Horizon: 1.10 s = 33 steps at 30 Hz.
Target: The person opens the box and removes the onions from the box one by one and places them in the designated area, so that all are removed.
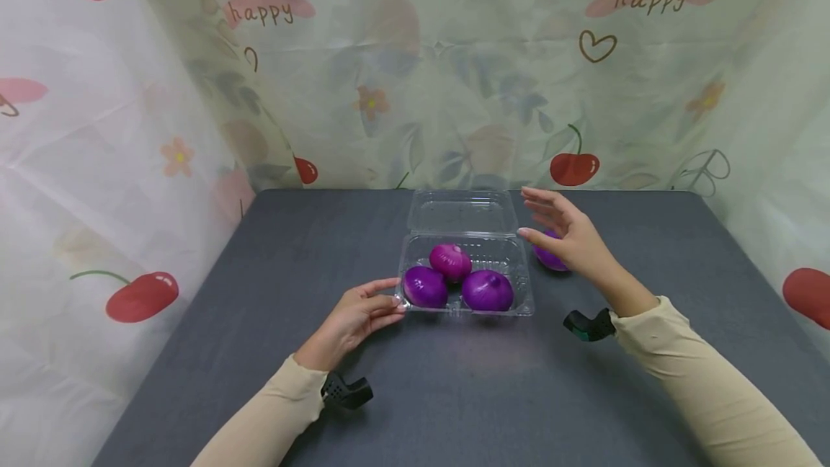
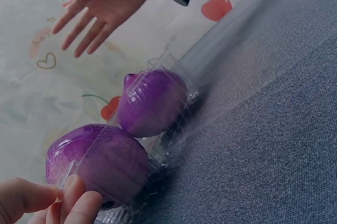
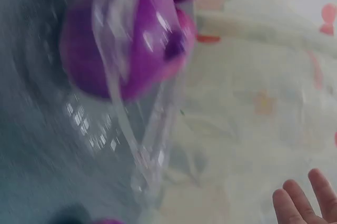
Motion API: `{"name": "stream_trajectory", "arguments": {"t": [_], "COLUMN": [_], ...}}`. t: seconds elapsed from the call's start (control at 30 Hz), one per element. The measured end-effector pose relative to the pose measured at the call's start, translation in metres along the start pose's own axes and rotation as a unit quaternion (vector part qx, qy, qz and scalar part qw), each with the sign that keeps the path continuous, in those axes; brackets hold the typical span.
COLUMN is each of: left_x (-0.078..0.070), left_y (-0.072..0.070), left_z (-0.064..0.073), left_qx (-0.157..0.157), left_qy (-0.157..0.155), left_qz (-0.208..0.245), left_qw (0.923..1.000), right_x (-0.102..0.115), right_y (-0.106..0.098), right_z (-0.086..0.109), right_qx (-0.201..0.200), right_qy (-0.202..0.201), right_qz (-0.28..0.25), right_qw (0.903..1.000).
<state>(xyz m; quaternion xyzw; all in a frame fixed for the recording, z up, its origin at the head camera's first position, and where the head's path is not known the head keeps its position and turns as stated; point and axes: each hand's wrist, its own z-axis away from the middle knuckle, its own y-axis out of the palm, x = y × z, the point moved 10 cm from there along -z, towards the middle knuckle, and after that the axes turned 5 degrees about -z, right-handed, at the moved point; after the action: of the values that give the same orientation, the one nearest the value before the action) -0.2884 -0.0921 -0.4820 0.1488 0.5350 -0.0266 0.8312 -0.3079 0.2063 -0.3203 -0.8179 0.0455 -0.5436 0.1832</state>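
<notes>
A clear plastic clamshell box [image 1: 454, 310] stands with its lid [image 1: 463, 212] raised at the back. Inside it lie a front-left purple onion [image 1: 424, 287], a front-right onion [image 1: 488, 290] and one onion [image 1: 450, 262] behind them. My left hand [image 1: 359, 314] pinches the box's front left corner between thumb and fingers, as the left wrist view shows close up. To the right of the box, my right hand [image 1: 570, 236] hovers with its fingers extended and nothing in them. Below and behind it another purple onion [image 1: 550, 254] sits on the table, partly hidden by that hand.
A dark grey cloth covers the table [image 1: 311, 236]. Patterned curtains [image 1: 441, 78] rise behind it and along both sides. Each wrist carries a small black camera, such as the right one [image 1: 588, 325].
</notes>
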Motion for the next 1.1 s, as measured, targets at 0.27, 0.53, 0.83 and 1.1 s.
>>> {"name": "stream_trajectory", "arguments": {"t": [0.27,0.53,0.83,1.1], "left_x": [0.001,0.002,0.001,0.002], "left_y": [0.0,-0.001,-0.001,0.0], "left_z": [-0.001,0.0,0.0,-0.001], "left_qx": [-0.002,-0.011,-0.009,-0.002], "left_qy": [-0.007,-0.016,-0.014,-0.014], "left_qz": [-0.003,-0.003,-0.004,-0.004], "left_qw": [1.0,0.9998,0.9999,0.9999], "right_x": [-0.027,-0.056,-0.056,-0.063], "right_y": [0.048,0.078,0.093,0.104], "right_z": [0.013,0.023,0.02,0.02], "right_qx": [0.091,0.163,0.22,0.275], "right_qy": [0.044,0.086,0.087,0.11], "right_qz": [0.006,0.029,0.113,0.177], "right_qw": [0.9949,0.9825,0.9649,0.9385]}}
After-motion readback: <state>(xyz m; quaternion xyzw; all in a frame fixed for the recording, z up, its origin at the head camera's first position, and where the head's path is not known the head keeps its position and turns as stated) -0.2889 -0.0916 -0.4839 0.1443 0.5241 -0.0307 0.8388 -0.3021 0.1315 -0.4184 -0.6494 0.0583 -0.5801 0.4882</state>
